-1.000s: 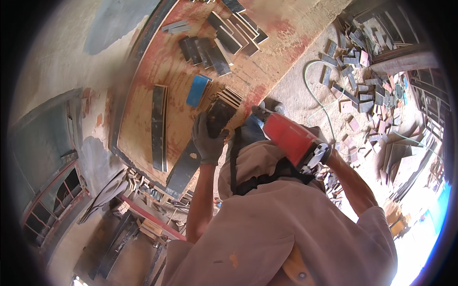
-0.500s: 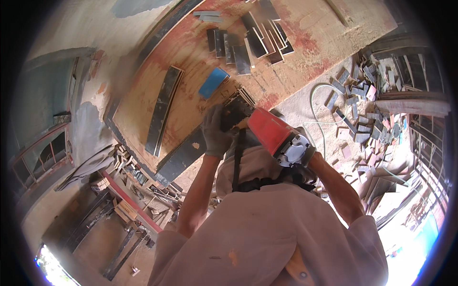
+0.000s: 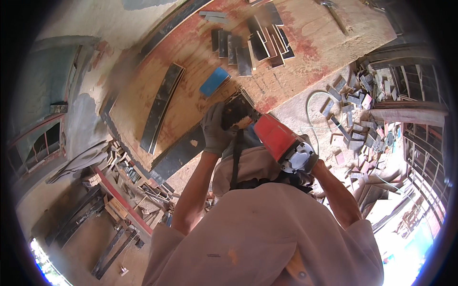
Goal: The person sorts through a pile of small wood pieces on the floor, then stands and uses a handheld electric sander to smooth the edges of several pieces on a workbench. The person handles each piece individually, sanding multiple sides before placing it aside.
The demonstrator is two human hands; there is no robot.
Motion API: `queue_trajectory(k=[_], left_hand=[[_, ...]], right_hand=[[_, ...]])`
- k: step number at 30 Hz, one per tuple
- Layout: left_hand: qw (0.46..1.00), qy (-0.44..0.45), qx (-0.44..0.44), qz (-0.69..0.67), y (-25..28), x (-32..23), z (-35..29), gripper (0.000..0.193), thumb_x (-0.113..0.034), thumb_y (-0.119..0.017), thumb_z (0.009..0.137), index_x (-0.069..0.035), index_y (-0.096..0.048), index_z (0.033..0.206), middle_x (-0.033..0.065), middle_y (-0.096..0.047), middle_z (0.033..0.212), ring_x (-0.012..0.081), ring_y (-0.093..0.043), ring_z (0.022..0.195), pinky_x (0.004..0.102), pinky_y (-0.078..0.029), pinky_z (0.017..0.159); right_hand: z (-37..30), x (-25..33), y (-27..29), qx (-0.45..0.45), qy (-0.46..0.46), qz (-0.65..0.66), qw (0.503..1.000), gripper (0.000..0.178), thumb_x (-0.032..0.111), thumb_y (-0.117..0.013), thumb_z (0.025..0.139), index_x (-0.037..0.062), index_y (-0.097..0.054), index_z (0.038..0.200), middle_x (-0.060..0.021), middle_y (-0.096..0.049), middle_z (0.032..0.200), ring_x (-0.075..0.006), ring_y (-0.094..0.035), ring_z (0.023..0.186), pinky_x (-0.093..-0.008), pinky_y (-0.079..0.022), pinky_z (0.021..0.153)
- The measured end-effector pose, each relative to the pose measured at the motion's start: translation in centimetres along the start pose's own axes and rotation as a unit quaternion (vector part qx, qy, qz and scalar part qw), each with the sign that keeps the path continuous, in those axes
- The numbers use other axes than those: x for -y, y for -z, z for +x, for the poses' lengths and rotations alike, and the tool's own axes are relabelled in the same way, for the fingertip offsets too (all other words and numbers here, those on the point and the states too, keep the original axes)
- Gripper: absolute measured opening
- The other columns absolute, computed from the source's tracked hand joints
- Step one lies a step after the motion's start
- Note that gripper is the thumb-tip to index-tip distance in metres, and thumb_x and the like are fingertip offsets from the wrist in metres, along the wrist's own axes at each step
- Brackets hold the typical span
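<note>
My left hand (image 3: pixel 213 127), in a grey glove, is closed on the side of a dark board piece (image 3: pixel 234 113) at the workbench's near edge. Thin board edges show just beyond that piece. In my right hand (image 3: pixel 311 159), also gloved and mostly hidden, is a red power tool (image 3: pixel 273 137) with a silver-grey end cap. Its narrow front points up and left, close against the board piece; whether it touches cannot be made out. A blue block (image 3: pixel 214 81) lies on the bench a little beyond my left hand.
The wooden bench top (image 3: pixel 191 90) carries long dark strips (image 3: pixel 162 107) at left and several short dark boards (image 3: pixel 232 47) at the far side. A pale hose (image 3: pixel 309 102) loops on the right, near a heap of offcuts (image 3: pixel 358 126). A red beam (image 3: pixel 125 200) lies at lower left.
The red power tool has shifted slightly right and toward me in my right hand. My left hand stays at the board piece. The whole view has tilted a little.
</note>
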State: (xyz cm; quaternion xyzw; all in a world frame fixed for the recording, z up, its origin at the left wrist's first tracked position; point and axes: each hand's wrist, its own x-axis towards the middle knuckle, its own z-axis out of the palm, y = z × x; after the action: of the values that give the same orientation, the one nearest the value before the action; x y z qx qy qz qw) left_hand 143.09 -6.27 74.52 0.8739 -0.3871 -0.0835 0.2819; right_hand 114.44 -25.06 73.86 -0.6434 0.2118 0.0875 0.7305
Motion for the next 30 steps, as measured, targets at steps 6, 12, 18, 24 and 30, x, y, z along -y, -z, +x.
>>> queue_trajectory(k=[6,12,18,24,30], left_hand=[[1.000,-0.019,-0.011,0.003,0.0,0.0,-0.1,0.088,-0.027,-0.088,0.059,-0.008,-0.055,0.139,0.0168,-0.059,0.134,0.0391,-0.053,0.127,0.0509,-0.041,0.108],[1.000,-0.018,0.018,-0.003,0.4,0.2,-0.4,0.091,-0.024,-0.083,0.063,-0.005,-0.049,0.145,0.0199,-0.054,0.140,0.0400,-0.048,0.132,0.0532,-0.034,0.113],[0.999,-0.032,0.014,-0.007,0.5,0.2,-0.5,0.099,-0.028,-0.084,0.064,-0.002,-0.042,0.150,0.0239,-0.048,0.145,0.0431,-0.043,0.136,0.0556,-0.030,0.115],[0.999,-0.030,-0.019,0.004,0.8,0.4,-0.8,0.101,-0.039,-0.087,0.067,0.000,-0.043,0.148,0.0249,-0.048,0.146,0.0445,-0.043,0.136,0.0558,-0.031,0.115],[0.997,-0.066,-0.040,0.004,2.5,3.1,-3.1,0.092,-0.046,-0.086,0.070,0.000,-0.051,0.141,0.0244,-0.055,0.137,0.0442,-0.049,0.131,0.0550,-0.035,0.112]], right_hand=[[-2.3,2.8,3.0,-0.092,0.128,-0.281,0.947,0.036,0.012,-0.058,0.092,0.0051,-0.060,0.127,-0.0066,-0.069,0.112,-0.0186,-0.066,0.098,-0.0340,-0.054,0.085],[-1.8,16.4,6.9,-0.165,-0.023,0.158,0.973,0.028,0.016,-0.064,0.091,-0.0031,-0.064,0.111,-0.0032,-0.055,0.066,-0.0136,-0.052,0.052,-0.0312,-0.044,0.049],[-2.3,19.6,8.8,-0.147,0.016,0.407,0.902,0.037,0.009,-0.056,0.089,-0.0082,-0.059,0.122,0.0014,-0.040,0.059,-0.0120,-0.040,0.045,-0.0285,-0.035,0.045],[-2.5,20.6,8.2,-0.179,0.020,0.365,0.913,0.019,0.014,-0.057,0.090,-0.0031,-0.060,0.096,-0.0008,-0.039,0.058,-0.0138,-0.043,0.046,-0.0286,-0.037,0.046],[-2.9,15.3,6.2,-0.142,0.087,-0.063,0.984,0.018,0.015,-0.058,0.094,0.0015,-0.063,0.083,-0.0080,-0.058,0.067,-0.0176,-0.058,0.057,-0.0276,-0.046,0.054]])
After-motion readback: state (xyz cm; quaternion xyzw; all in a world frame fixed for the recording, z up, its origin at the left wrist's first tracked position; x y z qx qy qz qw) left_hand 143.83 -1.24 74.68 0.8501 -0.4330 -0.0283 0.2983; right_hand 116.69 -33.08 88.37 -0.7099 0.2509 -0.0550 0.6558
